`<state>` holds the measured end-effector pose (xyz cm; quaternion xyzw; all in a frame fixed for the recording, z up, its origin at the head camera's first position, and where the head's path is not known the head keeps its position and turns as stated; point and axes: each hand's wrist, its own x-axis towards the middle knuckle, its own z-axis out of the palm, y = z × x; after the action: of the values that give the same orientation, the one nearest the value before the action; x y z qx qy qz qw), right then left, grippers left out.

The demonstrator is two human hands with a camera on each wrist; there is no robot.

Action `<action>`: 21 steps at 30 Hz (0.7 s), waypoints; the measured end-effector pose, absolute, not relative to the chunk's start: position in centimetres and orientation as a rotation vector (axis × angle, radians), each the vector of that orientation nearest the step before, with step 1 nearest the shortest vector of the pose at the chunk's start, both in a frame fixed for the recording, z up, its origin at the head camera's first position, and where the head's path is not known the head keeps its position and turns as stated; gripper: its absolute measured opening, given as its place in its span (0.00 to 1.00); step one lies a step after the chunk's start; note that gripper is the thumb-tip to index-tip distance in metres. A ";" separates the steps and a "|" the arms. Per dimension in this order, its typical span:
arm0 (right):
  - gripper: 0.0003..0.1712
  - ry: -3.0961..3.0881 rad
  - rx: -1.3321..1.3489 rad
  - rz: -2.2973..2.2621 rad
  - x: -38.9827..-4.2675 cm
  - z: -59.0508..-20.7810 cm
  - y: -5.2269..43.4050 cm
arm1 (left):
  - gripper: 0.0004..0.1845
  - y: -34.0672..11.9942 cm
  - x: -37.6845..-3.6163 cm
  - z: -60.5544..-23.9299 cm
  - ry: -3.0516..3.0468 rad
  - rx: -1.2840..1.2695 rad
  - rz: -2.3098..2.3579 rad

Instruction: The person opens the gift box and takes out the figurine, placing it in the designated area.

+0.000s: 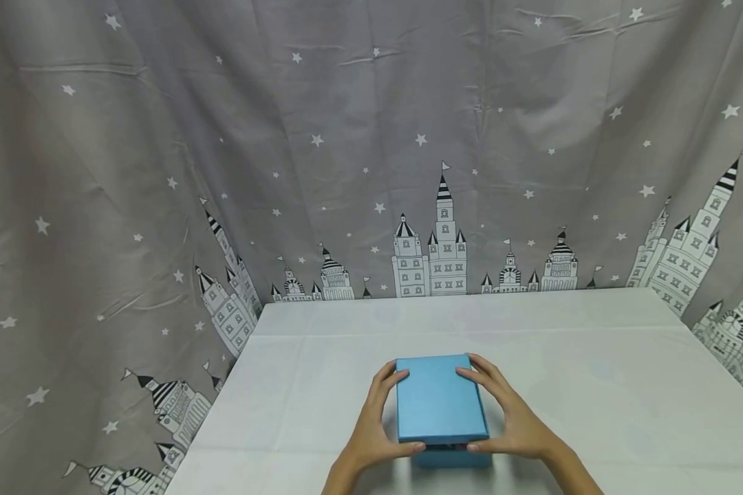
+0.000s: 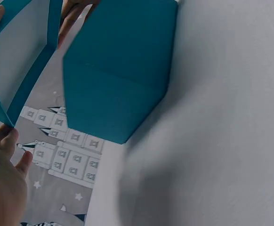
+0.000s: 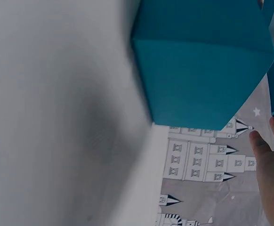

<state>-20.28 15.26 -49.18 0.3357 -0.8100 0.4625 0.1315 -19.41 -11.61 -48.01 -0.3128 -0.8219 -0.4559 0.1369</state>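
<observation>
left hand (image 1: 371, 430) grips lid (image 1: 438, 399) at 9 o'clock | right hand (image 1: 512, 419) grips it at 3 o'clock, so it rises level | box (image 1: 452, 455) on desk (image 1: 594, 385)

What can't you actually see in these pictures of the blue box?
- Inside of the box: head view, the raised lid covers it; both wrist views show only outer walls.
- Left hand fingers: left wrist view, cut off by the edge.
- Right hand: right wrist view, mostly beyond the edge.
</observation>
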 end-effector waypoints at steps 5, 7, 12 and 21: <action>0.57 -2.315 1.020 1.382 -20.4 -48.5 14.3 | 0.49 -12.3 -18.5 -46.2 -2.356 -0.877 -1.312; 0.57 -2.302 1.040 1.409 -20.5 -48.2 13.8 | 0.50 -12.9 -18.9 -46.9 -2.355 -0.857 -1.302; 0.57 -2.310 1.083 1.474 -20.4 -47.3 12.6 | 0.52 -14.4 -19.0 -47.7 -2.357 -0.808 -1.253; 0.57 -2.290 1.198 1.519 -20.3 -46.7 9.9 | 0.52 -17.0 -17.7 -47.2 -2.317 -0.752 -1.208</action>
<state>-20.30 9.87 -46.68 0.3984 -0.7620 0.5055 0.0717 -17.71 -17.03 -47.18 -0.2706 -0.8331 -0.4344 0.2098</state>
